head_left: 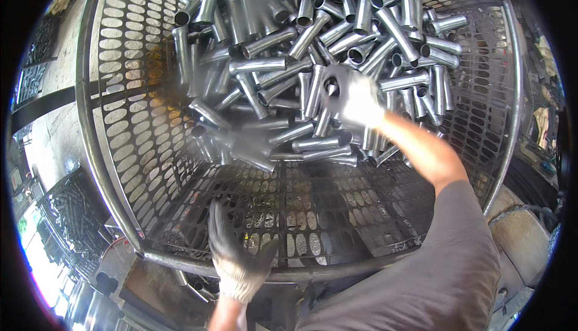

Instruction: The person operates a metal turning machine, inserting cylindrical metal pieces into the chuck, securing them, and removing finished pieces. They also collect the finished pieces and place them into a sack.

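A heap of short shiny metal tubes (259,65), several with a flared end, lies in the far part of a large perforated metal basket (337,270). My right hand (355,95), in a white and dark grey work glove, reaches over the heap right of its middle. Motion smears its fingers among the tubes, so any grip there is hidden. My left hand (238,256), gloved alike, is above the basket's near rim. Its thumb stands apart from its stretched fingers, and it holds nothing.
The basket's perforated left wall (129,120) rises beside the heap, and a round rim bar (513,90) borders the right. Beyond the left side lies another pile of dark metal parts (69,222). A tan block-like surface (519,235) stands outside at the lower right.
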Demonstrator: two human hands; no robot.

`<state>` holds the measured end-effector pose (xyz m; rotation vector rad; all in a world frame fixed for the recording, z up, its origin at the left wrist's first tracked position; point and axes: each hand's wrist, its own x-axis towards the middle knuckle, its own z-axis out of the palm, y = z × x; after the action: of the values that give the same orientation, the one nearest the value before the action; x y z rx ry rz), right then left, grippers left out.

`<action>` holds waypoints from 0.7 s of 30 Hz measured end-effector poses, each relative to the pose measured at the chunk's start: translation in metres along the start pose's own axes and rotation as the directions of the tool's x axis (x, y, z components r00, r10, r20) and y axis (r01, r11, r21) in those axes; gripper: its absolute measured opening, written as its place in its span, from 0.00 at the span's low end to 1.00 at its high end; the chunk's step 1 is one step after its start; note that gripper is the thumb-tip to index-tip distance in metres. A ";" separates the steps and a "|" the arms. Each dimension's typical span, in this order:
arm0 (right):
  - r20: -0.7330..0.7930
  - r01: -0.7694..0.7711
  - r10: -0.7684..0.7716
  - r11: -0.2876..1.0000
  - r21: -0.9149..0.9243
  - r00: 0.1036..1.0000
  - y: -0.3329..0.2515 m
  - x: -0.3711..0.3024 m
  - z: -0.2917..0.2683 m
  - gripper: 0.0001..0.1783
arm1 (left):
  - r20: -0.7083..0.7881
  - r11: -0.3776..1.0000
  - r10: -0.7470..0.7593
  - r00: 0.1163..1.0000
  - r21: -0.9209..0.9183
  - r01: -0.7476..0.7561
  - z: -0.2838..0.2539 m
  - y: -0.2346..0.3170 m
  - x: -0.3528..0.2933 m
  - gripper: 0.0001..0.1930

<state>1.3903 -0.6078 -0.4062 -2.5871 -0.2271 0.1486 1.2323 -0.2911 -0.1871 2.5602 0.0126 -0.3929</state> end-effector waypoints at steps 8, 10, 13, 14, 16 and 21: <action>0.535 0.312 -0.045 0.852 -0.421 0.844 0.040 -0.068 0.060 0.46 | 0.476 0.974 -0.102 0.873 -0.131 0.186 0.001 -0.032 0.069 0.33; 0.595 0.474 -0.117 0.733 -0.488 0.795 0.111 -0.076 0.106 0.33 | 0.584 0.558 -0.311 0.750 -0.526 0.642 -0.021 -0.029 0.054 0.35; 0.642 0.594 -0.174 0.607 -0.527 0.747 0.157 -0.069 0.147 0.23 | 0.590 0.278 -0.345 0.730 -0.679 0.680 -0.048 -0.036 0.027 0.40; 0.689 0.596 -0.070 0.571 -0.565 0.721 0.152 -0.060 0.146 0.21 | 0.592 0.177 -0.339 0.731 -0.723 0.668 -0.054 -0.034 0.015 0.42; 0.669 0.518 -0.077 0.701 -0.491 0.739 0.124 -0.040 0.135 0.16 | 0.465 0.039 -0.230 0.855 -0.873 0.486 -0.043 -0.056 -0.030 0.37; 0.170 -0.098 0.081 0.991 0.094 0.982 -0.014 -0.022 -0.022 0.23 | 0.261 -0.313 -0.108 0.959 -0.925 0.216 -0.061 -0.041 -0.176 0.39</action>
<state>1.3704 -0.6108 -0.3790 -2.4855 -0.1584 0.3992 1.0773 -0.2124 -0.1092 0.6910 0.5009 -0.3137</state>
